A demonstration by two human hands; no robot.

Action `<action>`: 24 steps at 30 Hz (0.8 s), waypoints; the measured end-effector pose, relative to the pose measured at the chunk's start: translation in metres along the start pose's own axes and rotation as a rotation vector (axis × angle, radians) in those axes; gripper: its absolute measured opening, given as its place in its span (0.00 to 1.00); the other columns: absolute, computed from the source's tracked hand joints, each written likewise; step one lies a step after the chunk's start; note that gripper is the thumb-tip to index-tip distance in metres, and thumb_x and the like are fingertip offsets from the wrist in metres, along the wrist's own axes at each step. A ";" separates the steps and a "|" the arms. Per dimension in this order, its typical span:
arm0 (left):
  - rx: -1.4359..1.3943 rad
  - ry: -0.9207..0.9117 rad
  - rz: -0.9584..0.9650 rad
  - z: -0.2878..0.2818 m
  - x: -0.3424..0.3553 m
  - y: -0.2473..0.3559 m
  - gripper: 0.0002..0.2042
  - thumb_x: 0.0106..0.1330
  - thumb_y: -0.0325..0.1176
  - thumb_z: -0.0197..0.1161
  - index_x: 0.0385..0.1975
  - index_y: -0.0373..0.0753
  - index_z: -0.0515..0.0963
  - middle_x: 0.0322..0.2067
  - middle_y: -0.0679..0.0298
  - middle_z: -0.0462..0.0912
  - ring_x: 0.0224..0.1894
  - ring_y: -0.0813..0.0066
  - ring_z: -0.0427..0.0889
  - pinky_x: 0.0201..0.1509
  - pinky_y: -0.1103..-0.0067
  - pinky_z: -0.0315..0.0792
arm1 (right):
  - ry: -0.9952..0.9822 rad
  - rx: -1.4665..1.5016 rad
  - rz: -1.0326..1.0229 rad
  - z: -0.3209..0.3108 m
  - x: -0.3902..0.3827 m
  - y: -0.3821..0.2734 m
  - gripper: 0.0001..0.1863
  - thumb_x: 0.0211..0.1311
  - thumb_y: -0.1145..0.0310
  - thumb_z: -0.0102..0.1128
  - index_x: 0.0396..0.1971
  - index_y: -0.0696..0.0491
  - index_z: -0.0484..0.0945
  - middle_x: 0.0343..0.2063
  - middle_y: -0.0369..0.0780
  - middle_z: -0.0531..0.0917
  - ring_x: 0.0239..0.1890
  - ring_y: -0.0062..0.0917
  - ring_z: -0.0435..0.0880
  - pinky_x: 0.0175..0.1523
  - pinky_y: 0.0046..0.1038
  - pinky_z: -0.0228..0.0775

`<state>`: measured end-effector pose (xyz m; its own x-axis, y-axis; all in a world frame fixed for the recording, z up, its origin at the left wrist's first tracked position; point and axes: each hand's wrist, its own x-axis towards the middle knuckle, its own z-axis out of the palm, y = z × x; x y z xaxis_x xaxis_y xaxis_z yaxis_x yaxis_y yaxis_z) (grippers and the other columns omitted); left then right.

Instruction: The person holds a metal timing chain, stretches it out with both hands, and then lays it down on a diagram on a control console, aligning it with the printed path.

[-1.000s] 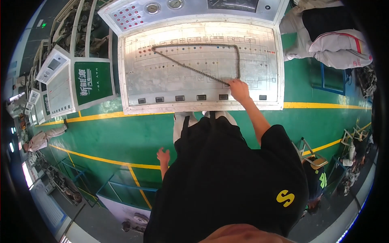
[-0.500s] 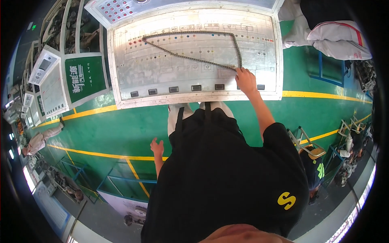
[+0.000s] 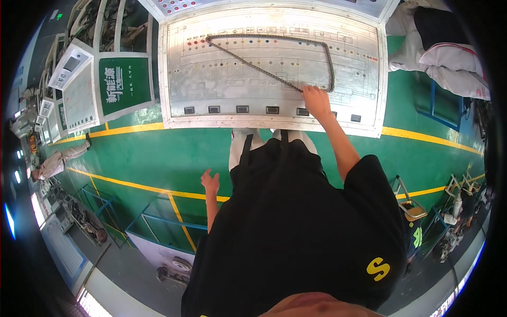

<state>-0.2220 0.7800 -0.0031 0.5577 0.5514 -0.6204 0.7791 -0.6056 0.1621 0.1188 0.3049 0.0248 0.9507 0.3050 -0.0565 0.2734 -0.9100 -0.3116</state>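
Note:
A dark link chain [image 3: 264, 37] lies in a four-cornered loop on a silvery, sloping panel [image 3: 211, 95] printed with diagrams and fitted with small coloured sockets. My right hand [image 3: 317, 101] rests at the loop's lower edge, fingers closed on the chain; the fingertips and the links beneath them are partly hidden. From there one run slants up to the far-left corner, and a short stretch leads to the lower right corner. Away from the panel, my left hand [image 3: 210, 182] hangs over the floor on the left, fingers apart and holding nothing.
Dark rectangular inserts [image 3: 242, 109] line the panel's near edge. To the left stands another console with a green board [image 3: 124, 80]. White cloth-covered bulk [image 3: 454, 66] is at the far right. A stool [image 3: 413, 210] and a person in dark clothes [image 3: 416, 235] are at right.
My right hand has slid left across the panel with the chain. The loop's lower right corner now lies right of the hand. The whole view has shifted; my left hand still hangs free.

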 end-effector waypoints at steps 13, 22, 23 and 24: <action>0.023 -0.057 -0.018 0.017 -0.012 -0.013 0.29 0.60 0.41 0.62 0.62 0.42 0.69 0.62 0.46 0.69 0.68 0.49 0.62 0.73 0.58 0.51 | -0.146 -0.064 -0.024 -0.029 -0.039 0.051 0.05 0.60 0.71 0.57 0.35 0.54 0.77 0.29 0.42 0.83 0.36 0.37 0.83 0.39 0.40 0.78; 0.022 -0.018 0.008 0.008 -0.004 0.002 0.29 0.60 0.42 0.64 0.62 0.44 0.69 0.62 0.46 0.67 0.66 0.47 0.63 0.72 0.58 0.53 | -0.152 0.017 0.053 -0.026 -0.045 0.022 0.08 0.59 0.71 0.57 0.39 0.55 0.76 0.29 0.45 0.83 0.35 0.41 0.83 0.39 0.42 0.78; 0.029 -0.003 0.023 0.007 -0.004 0.002 0.29 0.60 0.42 0.64 0.62 0.43 0.69 0.62 0.46 0.68 0.65 0.46 0.64 0.71 0.58 0.54 | -0.151 0.020 0.050 -0.027 -0.044 0.020 0.08 0.59 0.71 0.57 0.39 0.55 0.76 0.29 0.45 0.83 0.35 0.41 0.83 0.39 0.42 0.78; 0.028 -0.001 0.023 0.004 -0.002 0.007 0.29 0.60 0.42 0.64 0.62 0.43 0.69 0.62 0.46 0.68 0.65 0.46 0.64 0.71 0.58 0.54 | -0.139 0.028 0.060 -0.028 -0.043 0.019 0.09 0.59 0.71 0.57 0.39 0.55 0.76 0.29 0.45 0.83 0.35 0.41 0.83 0.39 0.42 0.78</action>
<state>-0.2189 0.7729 -0.0037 0.5750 0.5363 -0.6179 0.7578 -0.6338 0.1550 0.0871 0.2671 0.0478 0.9351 0.2882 -0.2063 0.2107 -0.9200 -0.3304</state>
